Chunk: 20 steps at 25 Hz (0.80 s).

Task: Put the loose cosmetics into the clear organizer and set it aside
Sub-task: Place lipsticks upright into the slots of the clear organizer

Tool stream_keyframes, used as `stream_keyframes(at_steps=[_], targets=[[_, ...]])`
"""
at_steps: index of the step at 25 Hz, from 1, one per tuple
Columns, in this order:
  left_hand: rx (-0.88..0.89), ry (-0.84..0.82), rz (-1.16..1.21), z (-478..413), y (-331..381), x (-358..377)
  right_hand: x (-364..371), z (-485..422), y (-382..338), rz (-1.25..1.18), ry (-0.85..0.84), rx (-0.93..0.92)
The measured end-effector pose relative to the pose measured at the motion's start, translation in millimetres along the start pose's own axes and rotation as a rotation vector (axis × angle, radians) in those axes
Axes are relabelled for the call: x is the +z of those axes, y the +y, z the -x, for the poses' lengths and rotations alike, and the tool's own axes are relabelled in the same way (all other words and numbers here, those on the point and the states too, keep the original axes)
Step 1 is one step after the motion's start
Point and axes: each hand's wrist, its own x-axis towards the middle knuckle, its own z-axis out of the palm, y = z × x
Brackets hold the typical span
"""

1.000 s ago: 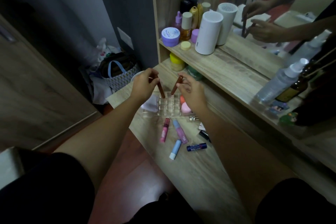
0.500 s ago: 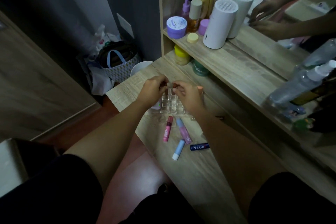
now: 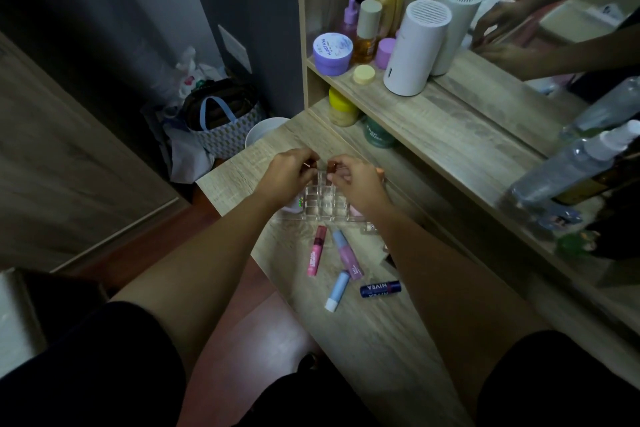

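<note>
A clear gridded organizer (image 3: 323, 206) stands on the wooden dresser top (image 3: 363, 340). My left hand (image 3: 289, 175) and my right hand (image 3: 355, 180) hover over its far cells, each pinching the top of a brown lip tube that stands down in a cell; the right one's cap (image 3: 331, 166) shows. Loose on the wood nearer to me lie a pink tube (image 3: 317, 251), a lilac tube with a blue cap (image 3: 347, 254), a light blue stick (image 3: 337, 290) and a dark blue Nivea stick (image 3: 380, 288). A pink sponge (image 3: 356, 211) sits partly hidden under my right wrist.
A shelf (image 3: 450, 121) behind holds a white cylinder (image 3: 417, 48), a purple jar (image 3: 332, 53) and several bottles. Yellow and green jars (image 3: 343, 107) stand beneath it. Spray bottles (image 3: 571, 163) lean at the right by the mirror. A bag (image 3: 225, 121) and white bin (image 3: 265, 132) sit on the floor.
One second ago each hand held a brown tube tilted above the organizer. The tubes have since gone down into the far cells, with my fingers still on their tops.
</note>
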Motion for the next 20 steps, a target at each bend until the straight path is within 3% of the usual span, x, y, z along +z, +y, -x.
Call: stream_keyframes(at_steps=[20], targets=[[-0.012,-0.034,-0.034,-10.1,-4.3,2.7,-0.9,-5.7,0.7,-0.039,0.006,0.003]])
